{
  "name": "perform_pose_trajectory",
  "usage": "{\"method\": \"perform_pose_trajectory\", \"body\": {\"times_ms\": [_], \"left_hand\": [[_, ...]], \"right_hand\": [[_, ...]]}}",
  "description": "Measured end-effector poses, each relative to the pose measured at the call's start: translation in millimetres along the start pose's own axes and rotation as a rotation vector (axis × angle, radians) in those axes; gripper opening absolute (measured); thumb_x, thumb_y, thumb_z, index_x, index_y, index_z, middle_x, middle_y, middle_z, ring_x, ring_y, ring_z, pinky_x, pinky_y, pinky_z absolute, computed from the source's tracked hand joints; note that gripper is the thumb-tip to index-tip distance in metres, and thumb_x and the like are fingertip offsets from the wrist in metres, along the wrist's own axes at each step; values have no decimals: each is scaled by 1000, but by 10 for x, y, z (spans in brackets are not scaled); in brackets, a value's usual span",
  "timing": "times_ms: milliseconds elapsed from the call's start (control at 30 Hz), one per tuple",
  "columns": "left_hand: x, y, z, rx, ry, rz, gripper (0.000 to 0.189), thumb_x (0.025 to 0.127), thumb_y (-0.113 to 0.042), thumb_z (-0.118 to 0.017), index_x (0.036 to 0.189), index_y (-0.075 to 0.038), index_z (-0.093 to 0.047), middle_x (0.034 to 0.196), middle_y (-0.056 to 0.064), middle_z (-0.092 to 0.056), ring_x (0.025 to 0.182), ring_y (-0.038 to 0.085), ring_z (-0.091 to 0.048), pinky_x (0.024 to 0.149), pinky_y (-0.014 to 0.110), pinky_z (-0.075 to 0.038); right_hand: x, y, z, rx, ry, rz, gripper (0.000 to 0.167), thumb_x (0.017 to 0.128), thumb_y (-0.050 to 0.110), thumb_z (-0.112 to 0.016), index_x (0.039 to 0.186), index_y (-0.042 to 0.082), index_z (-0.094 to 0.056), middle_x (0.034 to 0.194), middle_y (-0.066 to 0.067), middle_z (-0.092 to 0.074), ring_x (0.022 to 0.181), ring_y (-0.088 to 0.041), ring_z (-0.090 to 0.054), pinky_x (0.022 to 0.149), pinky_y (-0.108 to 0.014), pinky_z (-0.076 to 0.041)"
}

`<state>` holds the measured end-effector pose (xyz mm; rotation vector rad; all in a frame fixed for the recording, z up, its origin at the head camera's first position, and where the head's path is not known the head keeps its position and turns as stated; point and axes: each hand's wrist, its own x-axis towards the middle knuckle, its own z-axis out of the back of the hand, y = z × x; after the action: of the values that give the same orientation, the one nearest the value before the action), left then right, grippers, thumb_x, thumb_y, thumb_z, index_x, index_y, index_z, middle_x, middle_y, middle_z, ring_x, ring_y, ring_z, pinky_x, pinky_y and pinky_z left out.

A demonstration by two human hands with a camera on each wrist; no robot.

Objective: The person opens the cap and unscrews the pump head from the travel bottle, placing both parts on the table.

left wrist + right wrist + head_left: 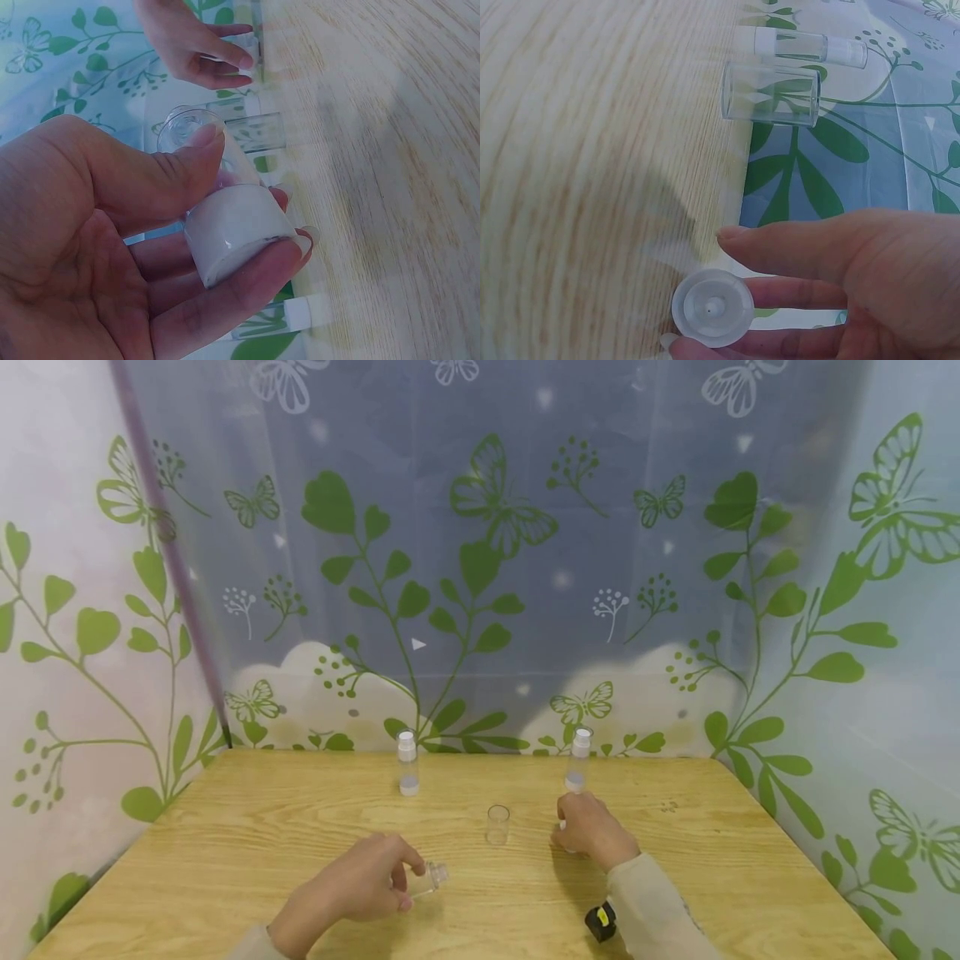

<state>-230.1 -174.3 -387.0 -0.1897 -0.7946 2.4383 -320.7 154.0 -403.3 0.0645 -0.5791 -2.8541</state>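
Observation:
My left hand point(363, 878) grips a small clear bottle point(426, 881) tilted on its side, its neck pointing right. The left wrist view shows the bottle's white base point(238, 234) between thumb and fingers. On the right, my right hand point(596, 831) reaches down to the tabletop. Its fingers lie around a round white pump head point(713, 308), whose hollow underside with a small central stem faces the wrist camera. A gap shows between the thumb point(780, 244) and this piece, while a fingertip is right at its lower edge.
A clear cylindrical cap point(498, 827) stands between the hands. Two clear bottles with white tops, one at back left point(408, 770) and one at back right point(577, 768), stand upright near the table's point(300, 802) far edge. A black object point(601, 922) is beside the right sleeve. Patterned curtains surround the table.

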Motion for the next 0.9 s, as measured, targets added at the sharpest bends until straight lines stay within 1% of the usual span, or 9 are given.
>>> {"method": "perform_pose_trajectory", "body": {"times_ms": [300,467,567,700,833,900], "left_hand": [[1,-7,0,-7,2,14,35,77,1,-83,111,2,-75,82,6,-75,73,14,-68,68,34,-60],[-2,-8,-2,-2,-1,8,35,77,1,-83,111,1,-75,82,6,-75,72,13,-68,68,33,-60],[-1,-6,-4,7,-5,3,35,77,1,-83,111,1,-75,82,6,-75,72,13,-68,67,33,-59],[1,-6,-5,16,-10,4,35,77,1,-83,111,1,-75,82,6,-75,73,15,-68,68,35,-60],[5,-11,-5,7,-9,17,35,77,1,-82,111,1,-74,83,7,-75,75,17,-69,69,37,-60],[7,-16,-4,1,-10,27,35,78,2,-81,112,2,-74,84,7,-75,74,18,-69,68,37,-60]], "right_hand": [[9,-11,-8,-7,5,1,25,84,9,-82,102,-2,-70,101,-17,-71,74,-21,-60,67,-39,-54],[8,-8,3,-12,9,2,26,84,10,-82,103,-3,-70,101,-17,-71,76,-22,-62,68,-41,-55],[5,-5,15,-11,12,0,26,84,10,-82,103,-3,-70,101,-18,-71,76,-22,-62,68,-41,-55],[-2,-1,28,-12,13,3,25,84,9,-81,103,-3,-70,101,-18,-71,74,-22,-61,67,-39,-55],[-12,1,46,-6,26,-9,26,85,10,-80,104,-3,-69,102,-18,-71,72,-21,-59,64,-37,-52],[-11,-3,59,-11,32,-17,26,85,10,-80,105,-2,-69,103,-18,-71,74,-21,-60,65,-37,-52]]}}
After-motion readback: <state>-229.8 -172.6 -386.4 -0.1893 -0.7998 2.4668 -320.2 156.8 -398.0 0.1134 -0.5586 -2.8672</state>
